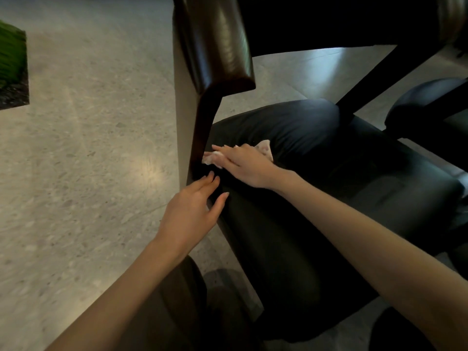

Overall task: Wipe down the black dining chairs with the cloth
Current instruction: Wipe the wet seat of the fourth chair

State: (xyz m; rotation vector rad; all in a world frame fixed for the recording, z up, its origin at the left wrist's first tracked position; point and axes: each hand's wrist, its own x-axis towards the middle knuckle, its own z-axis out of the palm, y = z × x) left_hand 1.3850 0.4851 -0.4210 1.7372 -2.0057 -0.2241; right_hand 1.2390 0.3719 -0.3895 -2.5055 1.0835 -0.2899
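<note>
Pressing the cloth (265, 148) flat under my right hand (244, 167), left hand (195, 214) spread empty beside; chair seat (354, 173) runs rightward, nearer my right.

A pale speckled stone floor (88, 160) fills the left side, catching a bright reflection. At the left edge a green grass-like block (11, 57) sits over a dark base. A dark surface (329, 21) spans the upper right, with a slanted black leg (379, 82) below it

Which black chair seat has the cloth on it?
The near black leather seat, where the right hand presses the white patterned cloth; the far-right seat has none.
</note>
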